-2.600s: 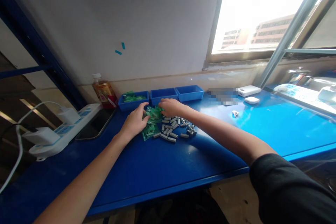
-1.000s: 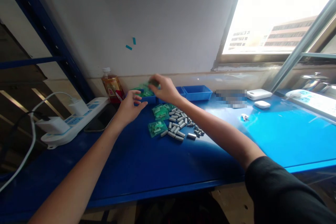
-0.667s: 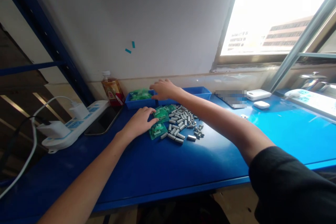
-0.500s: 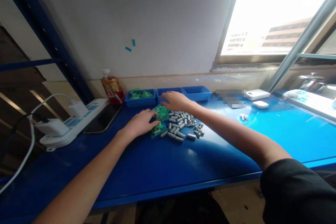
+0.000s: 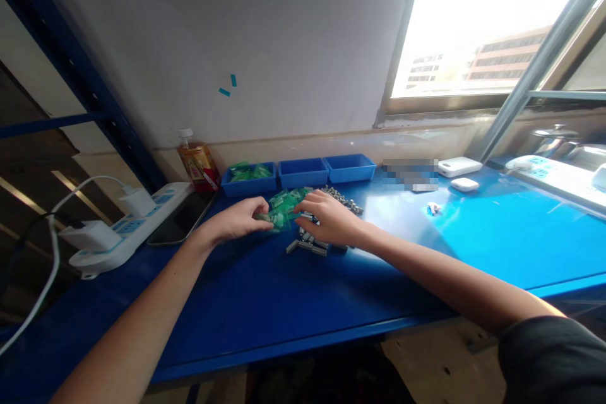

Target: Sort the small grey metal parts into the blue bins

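Note:
Green plastic bags (image 5: 283, 205) with small pale pieces in them lie in the middle of the blue table. On their left side, my left hand (image 5: 239, 218) is curled, with thumb and fingers closed on the edge of a green bag. My right hand (image 5: 329, 218) hovers at the right edge of the bags, its thumb and fingertips apart. Beneath and behind it spreads a pile of short silver metal cylinders (image 5: 318, 250), partly hidden by the hand. Smaller metal parts (image 5: 353, 206) lie at the pile's right end.
Along the wall stand three blue trays: a left one (image 5: 249, 187) holding green bags, a middle one (image 5: 303, 172) and a right one (image 5: 350, 167). A power strip (image 5: 113, 252), a phone (image 5: 177, 224) and a drink bottle (image 5: 199, 164) are at left. White cases (image 5: 459, 167) sit at right.
My right hand has come down and toward me from near the middle tray to the right of the bags. My left hand has shifted slightly left and closed on a bag edge.

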`<act>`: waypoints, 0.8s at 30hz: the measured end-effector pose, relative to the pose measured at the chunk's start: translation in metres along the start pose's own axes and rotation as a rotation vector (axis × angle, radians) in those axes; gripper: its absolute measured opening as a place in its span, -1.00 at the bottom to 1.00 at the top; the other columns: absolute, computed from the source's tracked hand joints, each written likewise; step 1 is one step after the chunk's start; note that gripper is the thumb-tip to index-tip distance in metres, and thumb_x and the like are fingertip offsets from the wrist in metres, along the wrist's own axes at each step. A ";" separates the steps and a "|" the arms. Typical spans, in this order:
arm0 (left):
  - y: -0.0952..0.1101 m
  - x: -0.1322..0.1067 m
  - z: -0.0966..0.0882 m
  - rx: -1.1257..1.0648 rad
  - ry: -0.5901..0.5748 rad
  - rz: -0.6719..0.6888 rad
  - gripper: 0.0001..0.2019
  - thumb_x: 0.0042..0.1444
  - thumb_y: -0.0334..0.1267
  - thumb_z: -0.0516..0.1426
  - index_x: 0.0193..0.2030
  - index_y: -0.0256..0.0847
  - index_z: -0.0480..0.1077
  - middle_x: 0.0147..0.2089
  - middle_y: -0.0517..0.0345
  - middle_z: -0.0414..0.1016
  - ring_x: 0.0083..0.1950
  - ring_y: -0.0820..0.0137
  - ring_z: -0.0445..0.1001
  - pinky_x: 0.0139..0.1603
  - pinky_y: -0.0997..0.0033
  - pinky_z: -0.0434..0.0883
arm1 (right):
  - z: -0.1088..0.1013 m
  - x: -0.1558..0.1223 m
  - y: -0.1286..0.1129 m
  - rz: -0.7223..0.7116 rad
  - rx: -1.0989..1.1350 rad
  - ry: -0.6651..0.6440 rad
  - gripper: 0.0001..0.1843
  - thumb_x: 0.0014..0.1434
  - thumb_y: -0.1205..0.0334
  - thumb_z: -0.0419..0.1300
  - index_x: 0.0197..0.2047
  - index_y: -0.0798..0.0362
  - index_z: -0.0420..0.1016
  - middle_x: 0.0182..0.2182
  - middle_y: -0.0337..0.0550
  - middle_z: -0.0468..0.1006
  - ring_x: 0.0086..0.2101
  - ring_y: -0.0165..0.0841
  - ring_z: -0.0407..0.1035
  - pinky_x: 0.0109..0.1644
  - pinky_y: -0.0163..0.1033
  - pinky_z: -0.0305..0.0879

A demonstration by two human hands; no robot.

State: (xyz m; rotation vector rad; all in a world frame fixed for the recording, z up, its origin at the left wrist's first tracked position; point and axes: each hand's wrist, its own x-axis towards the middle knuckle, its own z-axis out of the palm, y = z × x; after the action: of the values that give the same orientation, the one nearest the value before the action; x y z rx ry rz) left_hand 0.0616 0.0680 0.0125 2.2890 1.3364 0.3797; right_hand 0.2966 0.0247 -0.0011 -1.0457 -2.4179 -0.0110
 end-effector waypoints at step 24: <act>-0.009 0.025 0.038 0.386 0.152 0.235 -0.66 0.18 0.01 0.02 -0.02 -0.10 0.39 0.05 0.05 0.46 0.03 0.17 0.44 0.05 0.20 0.36 | -0.010 -0.016 0.070 0.245 -0.151 -0.087 -0.74 0.26 0.21 0.05 -0.09 0.07 0.51 -0.19 -0.06 0.55 -0.16 -0.23 0.37 -0.10 -0.23 0.21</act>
State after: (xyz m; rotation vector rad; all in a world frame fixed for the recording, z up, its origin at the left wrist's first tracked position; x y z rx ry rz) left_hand 0.0844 0.0841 -0.0244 2.8024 1.3059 0.4068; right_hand 0.3577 0.0614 -0.0127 -1.4324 -2.3785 -0.0669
